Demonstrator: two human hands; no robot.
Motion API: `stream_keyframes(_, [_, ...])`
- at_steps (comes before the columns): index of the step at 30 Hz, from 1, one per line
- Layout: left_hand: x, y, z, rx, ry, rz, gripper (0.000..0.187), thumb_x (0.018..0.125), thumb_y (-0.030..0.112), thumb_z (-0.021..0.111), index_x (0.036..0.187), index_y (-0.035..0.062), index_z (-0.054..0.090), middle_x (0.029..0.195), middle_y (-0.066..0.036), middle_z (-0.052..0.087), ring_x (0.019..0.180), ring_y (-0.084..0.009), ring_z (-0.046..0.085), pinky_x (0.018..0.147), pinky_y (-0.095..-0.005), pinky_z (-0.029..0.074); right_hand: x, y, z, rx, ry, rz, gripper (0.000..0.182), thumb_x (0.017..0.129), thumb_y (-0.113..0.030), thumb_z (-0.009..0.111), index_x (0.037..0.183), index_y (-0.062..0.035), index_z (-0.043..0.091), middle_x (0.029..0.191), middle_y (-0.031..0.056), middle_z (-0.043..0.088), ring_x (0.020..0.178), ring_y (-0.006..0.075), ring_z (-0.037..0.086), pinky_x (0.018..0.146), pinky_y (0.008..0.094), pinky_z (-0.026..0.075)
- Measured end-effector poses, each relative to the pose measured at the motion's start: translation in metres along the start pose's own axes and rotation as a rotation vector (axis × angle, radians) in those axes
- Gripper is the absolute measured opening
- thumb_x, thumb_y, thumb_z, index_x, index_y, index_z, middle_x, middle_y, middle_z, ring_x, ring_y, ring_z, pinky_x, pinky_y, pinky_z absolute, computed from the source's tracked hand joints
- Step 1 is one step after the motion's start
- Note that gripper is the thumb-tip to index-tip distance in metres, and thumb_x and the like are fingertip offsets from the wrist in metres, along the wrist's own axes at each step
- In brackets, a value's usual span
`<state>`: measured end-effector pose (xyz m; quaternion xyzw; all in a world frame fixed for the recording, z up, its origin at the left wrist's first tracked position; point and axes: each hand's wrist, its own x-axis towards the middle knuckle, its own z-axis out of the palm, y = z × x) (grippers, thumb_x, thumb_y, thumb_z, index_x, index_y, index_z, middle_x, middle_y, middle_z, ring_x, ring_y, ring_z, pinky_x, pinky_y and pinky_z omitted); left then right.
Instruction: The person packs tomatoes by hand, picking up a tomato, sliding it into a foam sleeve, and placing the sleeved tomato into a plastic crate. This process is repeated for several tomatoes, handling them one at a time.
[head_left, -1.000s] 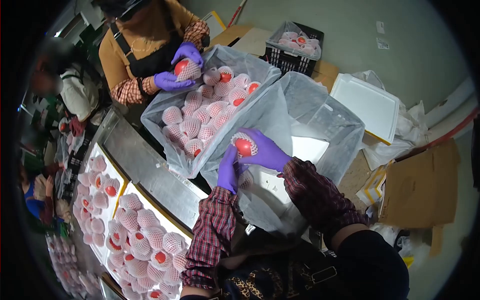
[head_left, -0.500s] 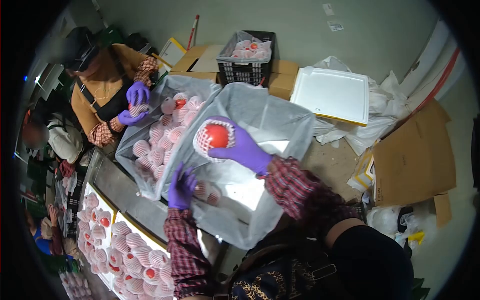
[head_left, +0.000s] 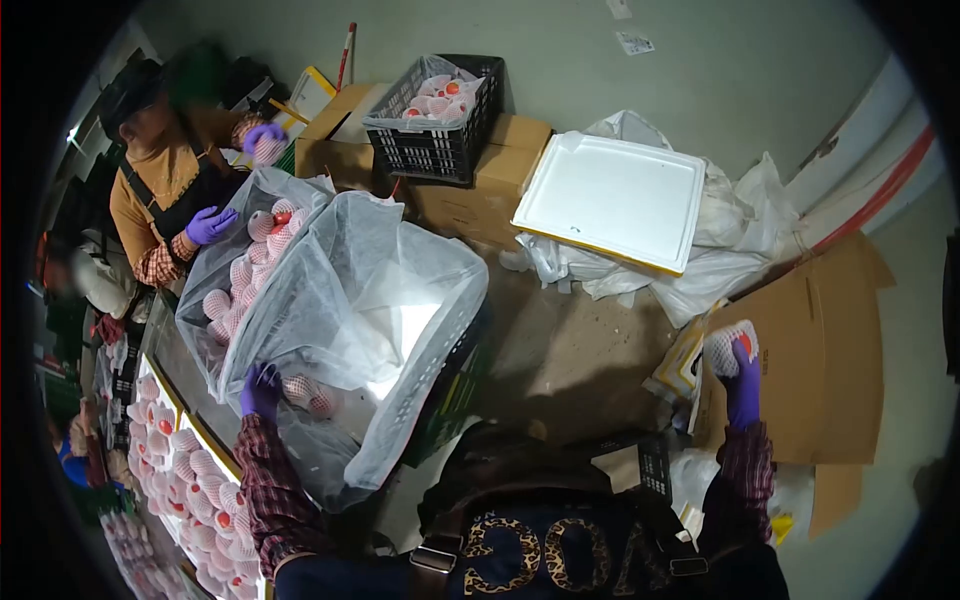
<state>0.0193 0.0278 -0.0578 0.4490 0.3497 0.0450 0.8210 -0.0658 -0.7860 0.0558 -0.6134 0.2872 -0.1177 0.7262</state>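
My right hand (head_left: 743, 385), in a purple glove, is out at the right and holds a red fruit in a white foam net (head_left: 731, 347), in front of a brown cardboard box (head_left: 820, 350). At the near left rim of a lined crate (head_left: 425, 300) is my left hand (head_left: 262, 391), also gloved, its fingers bent over the grey liner; whether they grip it is hard to tell. Inside that crate a few netted fruits (head_left: 309, 396) lie close to my left hand. A second lined crate (head_left: 205, 290) beside it holds several netted fruits (head_left: 240, 275).
Across the crates, a person (head_left: 165, 165) in purple gloves holds a netted fruit. Many netted fruits (head_left: 195, 490) fill trays at the lower left. A black crate (head_left: 425, 150) stands on cardboard at the back, near a white foam lid (head_left: 612, 200) and white bags (head_left: 740, 235).
My right hand has swung from above the lined crate far to the right with the netted fruit. The view has shifted. The co-worker's hands have moved apart.
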Motion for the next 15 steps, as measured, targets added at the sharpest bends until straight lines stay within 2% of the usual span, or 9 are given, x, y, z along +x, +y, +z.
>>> stream_keyframes(2, [-0.001,-0.02,0.025,0.179,-0.128,-0.059,0.044,0.087,0.042,0.044,0.119,0.0118,0.048,0.116,-0.007,0.052,0.102,-0.0216,0.051,0.086,-0.0332,0.039,0.017,0.011,-0.014,0.026,0.028,0.05,0.051,0.081,-0.028,0.058,0.124,-0.0064,0.041,0.113,0.0063,0.05,0.101,0.0171,0.051,0.081,0.0309,0.044])
stream_keyframes(4, [-0.033,-0.04,0.1,0.35,-0.127,-0.112,0.043,0.086,0.042,0.046,0.117,0.0129,0.05,0.113,-0.007,0.055,0.101,-0.0207,0.052,0.085,-0.0326,0.04,0.054,0.036,-0.018,0.041,-0.002,0.059,0.049,0.081,-0.028,0.058,0.122,-0.0067,0.044,0.113,0.0068,0.05,0.102,0.0168,0.051,0.08,0.0305,0.044])
stream_keyframes(7, [-0.059,-0.064,0.203,0.587,-0.235,-0.092,0.043,0.085,0.04,0.048,0.118,0.0143,0.05,0.111,-0.007,0.056,0.1,-0.0198,0.053,0.084,-0.0321,0.04,0.085,0.041,0.032,-0.136,-0.139,-0.057,0.04,0.081,-0.027,0.058,0.113,-0.0041,0.051,0.104,0.0047,0.054,0.095,0.0144,0.052,0.08,0.029,0.044])
stream_keyframes(8, [-0.064,-0.07,0.233,0.626,-0.283,-0.058,0.043,0.084,0.039,0.049,0.12,0.0144,0.049,0.112,-0.007,0.055,0.1,-0.0195,0.053,0.084,-0.0321,0.039,0.101,0.04,0.05,-0.091,-0.22,0.021,0.041,0.081,-0.027,0.058,0.113,-0.0032,0.051,0.102,0.0039,0.055,0.094,0.0139,0.052,0.08,0.0282,0.043])
stream_keyframes(10, [-0.069,-0.081,0.288,0.668,-0.256,0.18,0.043,0.084,0.032,0.053,0.122,0.0117,0.048,0.113,-0.008,0.055,0.103,-0.0199,0.052,0.088,-0.0326,0.038,0.125,0.034,0.096,-0.209,-0.34,-0.079,0.044,0.08,-0.021,0.06,0.117,-0.0016,0.047,0.106,0.0061,0.053,0.097,0.014,0.051,0.085,0.0278,0.042])
stream_keyframes(12, [-0.04,-0.091,0.316,0.753,-0.294,0.672,0.037,0.084,0.018,0.057,0.119,0.0071,0.05,0.114,-0.01,0.054,0.108,-0.0229,0.049,0.093,-0.0321,0.036,0.148,0.025,0.147,-0.143,-0.457,-0.112,0.043,0.077,-0.016,0.063,0.114,-0.0013,0.049,0.104,0.0054,0.054,0.096,0.0142,0.051,0.086,0.0278,0.041])
stream_keyframes(14, [-0.04,-0.077,0.354,0.951,-0.225,1.016,0.037,0.085,0.021,0.056,0.119,0.0076,0.051,0.117,-0.012,0.052,0.108,-0.0253,0.049,0.093,-0.0331,0.036,0.173,0.008,0.198,-0.257,-0.566,-0.135,0.05,0.074,-0.016,0.066,0.118,-0.0017,0.045,0.106,0.0062,0.054,0.098,0.0147,0.051,0.087,0.0288,0.041])
stream_keyframes(15, [-0.033,-0.072,0.367,0.994,-0.225,1.036,0.038,0.083,0.02,0.058,0.119,0.0077,0.051,0.119,-0.013,0.051,0.11,-0.028,0.048,0.094,-0.0344,0.035,0.186,-0.001,0.209,-0.277,-0.581,-0.136,0.05,0.074,-0.016,0.066,0.118,-0.0017,0.045,0.106,0.0062,0.054,0.098,0.0147,0.051,0.087,0.0288,0.041])
